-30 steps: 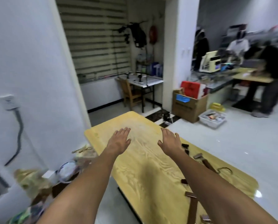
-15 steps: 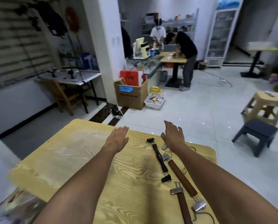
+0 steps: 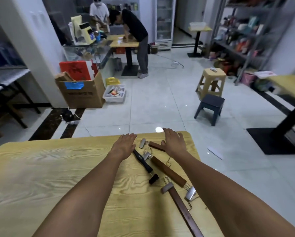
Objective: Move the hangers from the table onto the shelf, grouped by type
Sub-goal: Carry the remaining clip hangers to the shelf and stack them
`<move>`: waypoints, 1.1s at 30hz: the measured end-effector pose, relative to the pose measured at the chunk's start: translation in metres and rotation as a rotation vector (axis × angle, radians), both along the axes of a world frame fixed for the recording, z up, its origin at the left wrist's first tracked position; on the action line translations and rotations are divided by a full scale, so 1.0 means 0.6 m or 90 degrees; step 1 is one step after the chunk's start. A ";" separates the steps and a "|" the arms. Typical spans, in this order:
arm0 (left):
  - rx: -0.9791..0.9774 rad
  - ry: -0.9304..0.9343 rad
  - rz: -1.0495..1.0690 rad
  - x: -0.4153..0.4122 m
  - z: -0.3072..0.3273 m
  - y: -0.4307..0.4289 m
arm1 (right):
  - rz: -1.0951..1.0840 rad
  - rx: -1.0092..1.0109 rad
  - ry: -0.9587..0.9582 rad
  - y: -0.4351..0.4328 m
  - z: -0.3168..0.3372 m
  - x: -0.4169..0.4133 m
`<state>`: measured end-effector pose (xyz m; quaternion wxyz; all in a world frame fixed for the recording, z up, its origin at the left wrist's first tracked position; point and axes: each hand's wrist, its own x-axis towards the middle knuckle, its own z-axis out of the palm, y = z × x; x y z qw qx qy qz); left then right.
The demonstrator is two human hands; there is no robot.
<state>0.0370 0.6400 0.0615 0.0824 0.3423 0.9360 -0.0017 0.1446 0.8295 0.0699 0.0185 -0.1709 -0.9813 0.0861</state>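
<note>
Two hands outstretched — over hangers.

A shop: stocked shelves, drinks fridge.

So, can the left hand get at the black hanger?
Probably yes: the left hand is open right at the far end of the black hanger, nothing covering it. A brown hanger has its clip close alongside.

Far end of the black hanger is hidden behind the left hand
</note>
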 end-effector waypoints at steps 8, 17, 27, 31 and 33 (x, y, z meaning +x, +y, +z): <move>-0.066 -0.045 -0.024 -0.019 -0.116 0.037 | -0.023 -0.043 -0.031 -0.008 -0.094 -0.012; -0.151 -0.081 -0.028 -0.057 -0.227 0.059 | -0.027 -0.057 -0.095 -0.016 -0.223 0.022; -0.243 0.025 -0.101 -0.039 -0.265 0.053 | -0.069 -0.057 -0.092 0.017 -0.244 0.069; -0.242 0.021 -0.118 -0.009 -0.266 0.022 | -0.071 -0.046 -0.091 0.016 -0.237 0.084; -0.226 0.003 -0.109 0.007 -0.265 0.003 | -0.062 -0.035 -0.096 0.013 -0.234 0.096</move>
